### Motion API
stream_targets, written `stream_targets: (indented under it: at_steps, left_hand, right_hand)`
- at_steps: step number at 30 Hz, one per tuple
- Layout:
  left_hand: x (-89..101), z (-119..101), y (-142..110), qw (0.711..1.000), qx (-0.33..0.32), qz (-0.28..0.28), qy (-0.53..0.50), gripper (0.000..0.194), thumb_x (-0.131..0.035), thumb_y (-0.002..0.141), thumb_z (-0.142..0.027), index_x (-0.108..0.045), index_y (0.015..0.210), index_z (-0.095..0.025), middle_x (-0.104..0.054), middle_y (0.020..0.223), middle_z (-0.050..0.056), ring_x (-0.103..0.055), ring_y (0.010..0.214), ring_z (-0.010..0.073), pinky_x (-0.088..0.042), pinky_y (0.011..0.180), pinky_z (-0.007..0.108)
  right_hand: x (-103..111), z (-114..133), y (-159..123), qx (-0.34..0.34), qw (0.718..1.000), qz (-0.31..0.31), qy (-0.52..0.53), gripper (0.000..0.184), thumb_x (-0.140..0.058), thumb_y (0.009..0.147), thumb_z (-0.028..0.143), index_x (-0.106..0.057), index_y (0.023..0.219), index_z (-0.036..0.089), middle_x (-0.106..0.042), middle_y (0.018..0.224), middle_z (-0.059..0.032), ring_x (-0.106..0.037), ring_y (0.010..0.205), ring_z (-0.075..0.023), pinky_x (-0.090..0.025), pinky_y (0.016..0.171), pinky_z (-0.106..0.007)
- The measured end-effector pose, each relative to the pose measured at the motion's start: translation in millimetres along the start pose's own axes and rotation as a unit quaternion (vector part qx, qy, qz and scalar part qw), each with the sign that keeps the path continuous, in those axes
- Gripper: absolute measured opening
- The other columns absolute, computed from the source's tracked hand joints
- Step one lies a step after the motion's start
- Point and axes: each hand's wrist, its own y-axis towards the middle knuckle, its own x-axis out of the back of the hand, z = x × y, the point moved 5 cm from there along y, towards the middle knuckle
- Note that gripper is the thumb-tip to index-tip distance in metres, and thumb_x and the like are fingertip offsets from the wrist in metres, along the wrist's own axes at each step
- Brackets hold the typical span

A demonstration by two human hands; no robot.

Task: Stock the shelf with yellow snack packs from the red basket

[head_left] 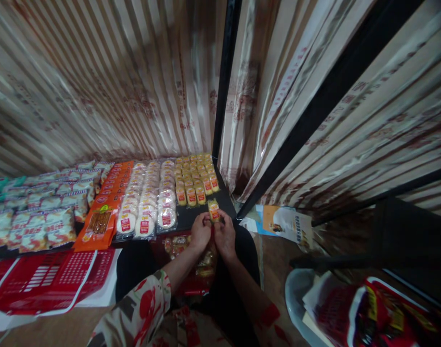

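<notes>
A small yellow snack packet [214,208] with a red and white label is held upright between my two hands, just over the black shelf's front edge. My right hand [225,236] pinches its right side. My left hand [201,232] is closed at its lower left side, fingertips partly hidden. Ahead, matching yellow packets [195,178] stand in rows on the black shelf [191,212]. To their left lie overlapping rows of round white wrapped crackers [146,224]. Below my forearms, a red container [197,285] between my knees holds more small wrapped packets [206,262].
Orange snack bags [97,224] and blue-white bags [61,226] fill the shelf's left part. A red basket [79,272] sits below. Black posts [226,77] and a draped plastic sheet [151,72] stand behind. At right are leaflets [281,222] and a pale tub [296,294].
</notes>
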Motion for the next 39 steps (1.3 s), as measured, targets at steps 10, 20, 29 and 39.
stream_targets:
  at_steps: [10, 20, 29, 39]
  left_hand:
    - [-9.0, -1, 14, 0.998, 0.03, -0.002, -0.051, 0.033, -0.047, 0.072, -0.004, -0.065, 0.096, -0.018, -0.067, 0.098, 0.004, -0.06, 0.092, 0.0139, -0.043, 0.091, 0.027]
    - [-14.6, -3, 27, 0.998, 0.027, -0.008, -0.056, 0.036, -0.05, 0.071, -0.007, -0.065, 0.102, -0.018, -0.066, 0.107, 0.006, -0.06, 0.099, 0.0169, -0.042, 0.095, 0.031]
    - [-16.3, -10, 34, 0.997, 0.041, -0.006, -0.064, 0.034, -0.053, 0.072, -0.013, -0.066, 0.103, -0.02, -0.069, 0.103, 0.005, -0.061, 0.1, 0.019, -0.042, 0.095, 0.031]
    - [-17.7, -4, 41, 0.997, 0.031, -0.02, -0.07, 0.032, -0.051, 0.076, -0.018, -0.065, 0.105, -0.021, -0.065, 0.113, 0.005, -0.056, 0.11, 0.0201, -0.041, 0.098, 0.033]
  right_hand:
    - [-3, -2, 18, 0.017, 0.999, -0.026, -0.006, 0.037, -0.043, 0.073, 0.019, -0.057, 0.107, 0.018, -0.059, 0.111, -0.0099, -0.055, 0.103, -0.02, -0.048, 0.09, -0.04]
    - [-13, -5, 40, -0.006, 1.0, -0.028, 0.004, 0.038, -0.043, 0.07, 0.019, -0.058, 0.106, 0.017, -0.061, 0.11, -0.0102, -0.056, 0.104, -0.0206, -0.046, 0.092, -0.041]
    - [-22, -12, 53, -0.012, 0.998, -0.035, 0.055, 0.037, -0.046, 0.072, 0.023, -0.057, 0.107, 0.017, -0.06, 0.113, -0.0113, -0.058, 0.104, -0.0204, -0.051, 0.087, -0.039]
    - [-29, -16, 63, -0.026, 0.996, -0.021, 0.084, 0.037, -0.047, 0.072, 0.022, -0.057, 0.107, 0.015, -0.061, 0.111, -0.0112, -0.059, 0.103, -0.0202, -0.051, 0.088, -0.038]
